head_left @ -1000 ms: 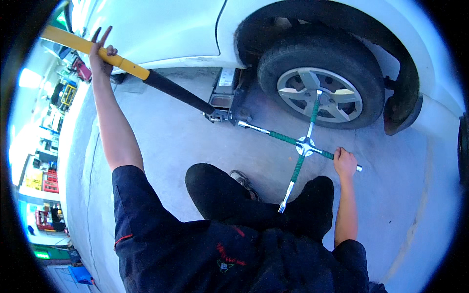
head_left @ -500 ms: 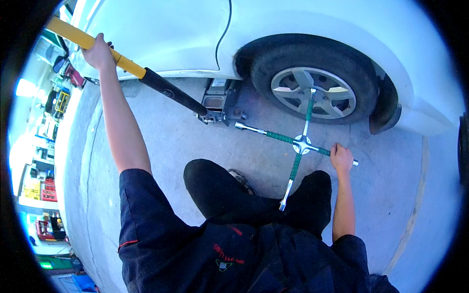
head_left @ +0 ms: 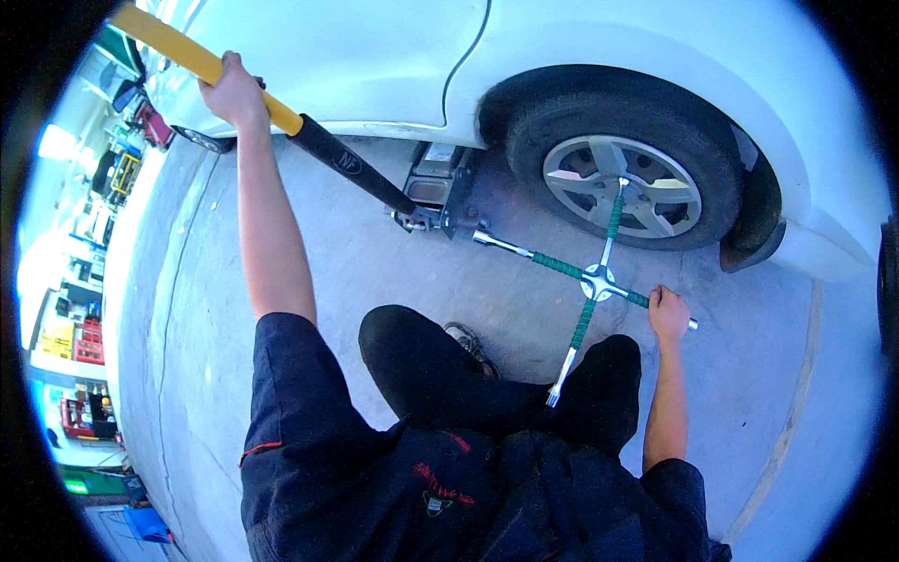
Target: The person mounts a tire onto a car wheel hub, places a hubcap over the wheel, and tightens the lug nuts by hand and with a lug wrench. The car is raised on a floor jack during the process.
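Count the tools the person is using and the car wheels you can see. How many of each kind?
Floor jack with long yellow and black handle, held by left hand: 1
Cross wrench, gripped by right hand: 1
Car wheel: 1
Total: 3

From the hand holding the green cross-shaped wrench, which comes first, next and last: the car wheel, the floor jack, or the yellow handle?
Measured from the right hand in the head view:
1. Car wheel, just above the hand, with one wrench arm reaching its hub.
2. Floor jack, up and to the left, under the car's sill.
3. Yellow handle, far upper left, gripped by the left hand.
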